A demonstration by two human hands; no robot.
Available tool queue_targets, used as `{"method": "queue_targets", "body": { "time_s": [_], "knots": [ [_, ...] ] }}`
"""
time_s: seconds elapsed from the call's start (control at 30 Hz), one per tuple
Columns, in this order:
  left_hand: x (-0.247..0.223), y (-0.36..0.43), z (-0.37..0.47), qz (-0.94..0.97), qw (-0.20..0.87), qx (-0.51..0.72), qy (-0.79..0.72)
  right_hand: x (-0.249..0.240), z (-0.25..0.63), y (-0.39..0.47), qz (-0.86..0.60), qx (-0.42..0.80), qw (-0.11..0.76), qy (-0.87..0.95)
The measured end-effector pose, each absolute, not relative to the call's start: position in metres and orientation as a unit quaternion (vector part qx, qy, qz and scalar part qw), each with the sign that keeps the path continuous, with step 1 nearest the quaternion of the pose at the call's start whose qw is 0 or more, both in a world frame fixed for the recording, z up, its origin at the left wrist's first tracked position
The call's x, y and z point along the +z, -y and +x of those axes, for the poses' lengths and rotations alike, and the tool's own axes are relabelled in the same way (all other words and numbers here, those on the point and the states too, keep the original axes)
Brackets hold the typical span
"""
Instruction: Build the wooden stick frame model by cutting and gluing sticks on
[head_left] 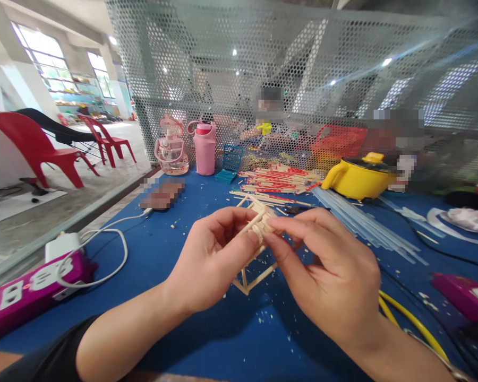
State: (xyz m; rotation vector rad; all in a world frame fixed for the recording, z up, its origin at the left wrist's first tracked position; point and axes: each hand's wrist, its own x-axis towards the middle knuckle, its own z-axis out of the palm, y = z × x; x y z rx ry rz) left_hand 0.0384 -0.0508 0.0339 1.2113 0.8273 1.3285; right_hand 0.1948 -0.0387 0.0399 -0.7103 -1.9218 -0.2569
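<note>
Between my two hands is a small framework of pale wooden sticks [245, 289], tilted above the blue tabletop. My left hand [219, 254] is closed on its left side, thumb and fingers pinching a stick near the top. From the right, my right hand [334, 265] pinches at the upper part of the framework, thumb and forefinger pressed together. Whether a separate small piece sits in that pinch is hidden by the fingertips. Loose wooden sticks with red-marked ends [279, 178] lie in a pile beyond my hands.
Translucent glue sticks [366, 223] lie right of the pile, below a yellow pot [360, 178]. A pink bottle [205, 148] and a clear pink jug [172, 151] stand at the back by the perforated metal screen [223, 63]. A purple power strip [35, 292] with a white cable is at left.
</note>
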Motion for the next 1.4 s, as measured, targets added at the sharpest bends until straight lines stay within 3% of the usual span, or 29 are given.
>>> {"method": "queue_targets", "body": {
  "time_s": [1.4],
  "knots": [
    [0.0326,0.0456,0.0336,0.411,0.677,0.528,-0.307,0.0420,0.1943,0.0340,-0.294,-0.103,0.528,0.790]
  ]
}}
